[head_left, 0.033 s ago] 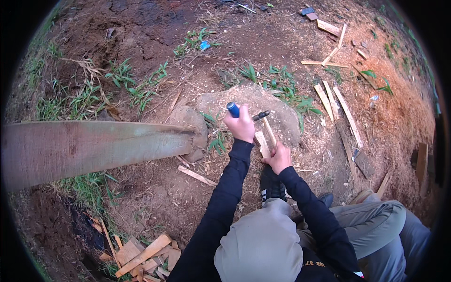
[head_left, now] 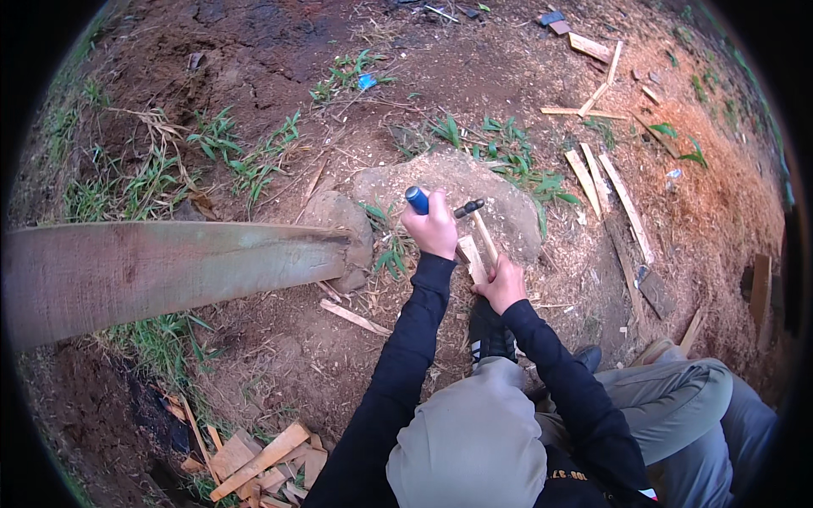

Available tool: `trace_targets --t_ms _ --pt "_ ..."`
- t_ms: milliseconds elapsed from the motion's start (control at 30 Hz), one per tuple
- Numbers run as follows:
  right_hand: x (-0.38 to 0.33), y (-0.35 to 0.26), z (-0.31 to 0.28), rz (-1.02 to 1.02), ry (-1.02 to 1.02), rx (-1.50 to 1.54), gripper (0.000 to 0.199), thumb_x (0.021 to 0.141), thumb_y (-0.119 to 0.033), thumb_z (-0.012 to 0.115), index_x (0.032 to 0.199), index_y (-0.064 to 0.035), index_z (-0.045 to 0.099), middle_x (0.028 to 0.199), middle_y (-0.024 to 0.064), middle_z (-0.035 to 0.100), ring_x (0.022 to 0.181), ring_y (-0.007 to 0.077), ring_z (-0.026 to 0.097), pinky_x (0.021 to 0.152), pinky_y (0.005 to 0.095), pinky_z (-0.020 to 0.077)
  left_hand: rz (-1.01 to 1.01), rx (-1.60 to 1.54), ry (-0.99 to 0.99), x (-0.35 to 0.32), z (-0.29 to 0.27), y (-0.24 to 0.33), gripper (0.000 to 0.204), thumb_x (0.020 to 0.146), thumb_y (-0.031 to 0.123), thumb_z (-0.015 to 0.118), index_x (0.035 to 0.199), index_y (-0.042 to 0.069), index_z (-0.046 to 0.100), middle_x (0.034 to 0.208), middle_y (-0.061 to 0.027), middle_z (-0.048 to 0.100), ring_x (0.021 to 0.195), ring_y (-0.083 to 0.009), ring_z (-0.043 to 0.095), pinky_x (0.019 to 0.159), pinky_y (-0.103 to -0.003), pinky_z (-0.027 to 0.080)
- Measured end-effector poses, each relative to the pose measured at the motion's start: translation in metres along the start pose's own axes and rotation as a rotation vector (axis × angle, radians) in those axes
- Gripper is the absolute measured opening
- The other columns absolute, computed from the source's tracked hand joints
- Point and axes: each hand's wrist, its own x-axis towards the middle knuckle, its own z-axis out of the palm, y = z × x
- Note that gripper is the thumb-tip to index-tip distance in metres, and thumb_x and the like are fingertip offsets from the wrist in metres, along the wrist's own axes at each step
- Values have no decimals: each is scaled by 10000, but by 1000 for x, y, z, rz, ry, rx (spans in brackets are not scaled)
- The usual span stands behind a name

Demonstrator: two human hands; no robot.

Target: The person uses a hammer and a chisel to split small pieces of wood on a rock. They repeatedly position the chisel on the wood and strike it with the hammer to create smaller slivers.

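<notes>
My left hand [head_left: 434, 229] is closed round a tool with a blue handle [head_left: 416, 200]. The tool's dark metal end [head_left: 468, 206] points right, over a pale wooden strip [head_left: 484, 239]. My right hand [head_left: 506, 284] grips that strip and a second, wider piece [head_left: 472, 258]. It holds them upright against the near face of a large grey rock [head_left: 500, 182]. Both hands are close together at the rock's front edge. I cannot tell what kind of tool it is.
A long weathered plank [head_left: 169, 267] comes in from the left and ends on a smaller stone [head_left: 343, 224]. Split wood strips [head_left: 610, 186] lie on the soil at right, and a pile of offcuts [head_left: 262, 457] sits at lower left. My black shoe [head_left: 489, 334] is just below the hands.
</notes>
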Motion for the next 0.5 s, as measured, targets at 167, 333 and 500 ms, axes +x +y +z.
trace_targets --t_ms 167,333,500 --pt "-2 2 7 -15 27 -32 484 521 -108 879 715 -27 443 643 144 553 640 352 593 608 425 483 8 -43 17 -11 -2 13 279 858 35 532 650 117 366 457 32 375 318 -70 312 320 -252 276" --pt "-5 3 9 3 31 -80 506 515 -139 895 710 -28 442 646 149 563 646 354 603 621 424 493 -47 -80 37 -15 -3 21 270 860 33 526 661 116 364 462 32 378 323 -68 324 320 -255 280" --pt "-1 7 5 70 21 -86 541 488 -206 928 699 -28 462 632 133 574 622 322 621 609 403 505 -46 -72 50 -19 4 19 245 854 37 529 669 99 381 473 27 389 328 -67 331 320 -256 279"
